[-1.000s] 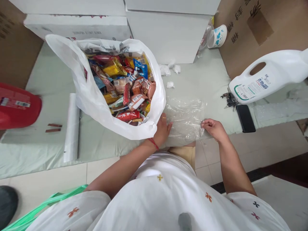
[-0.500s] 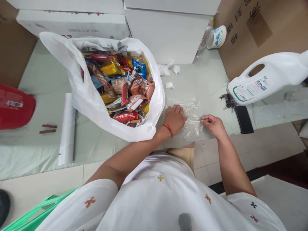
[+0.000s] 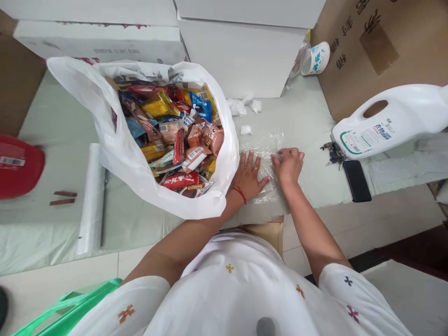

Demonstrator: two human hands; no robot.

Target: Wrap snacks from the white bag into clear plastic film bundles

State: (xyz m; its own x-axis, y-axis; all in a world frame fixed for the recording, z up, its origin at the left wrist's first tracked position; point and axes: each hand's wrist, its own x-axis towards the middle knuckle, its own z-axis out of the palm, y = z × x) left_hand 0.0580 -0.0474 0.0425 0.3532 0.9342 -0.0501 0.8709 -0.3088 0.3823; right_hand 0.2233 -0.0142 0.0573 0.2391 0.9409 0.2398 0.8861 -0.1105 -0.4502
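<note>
A clear, crinkled plastic bag (image 3: 268,186) lies flat on the cloth-covered table in front of me. My left hand (image 3: 249,178) presses on its left part, palm down with fingers spread. My right hand (image 3: 289,165) is at the bag's right side, fingers curled and closed on the thin film; the exact grip is partly hidden. Just left of my hands stands a white plastic bag (image 3: 229,161) with its mouth wide, full of small wrapped snacks (image 3: 185,140). Beyond my hands sit several small crumpled clear plastic wads (image 3: 246,130).
To the right are a white detergent bottle (image 3: 367,133), keys (image 3: 333,154) and a black phone (image 3: 357,181). A paper cup (image 3: 317,58) leans by a cardboard box (image 3: 413,56). White boxes (image 3: 238,56) line the back. A plastic roll (image 3: 91,200) and red container (image 3: 19,165) are left.
My right hand has moved left and slightly away from me, bringing the clear bag's right edge inward. My left hand stays on the bag, its fingers more spread.
</note>
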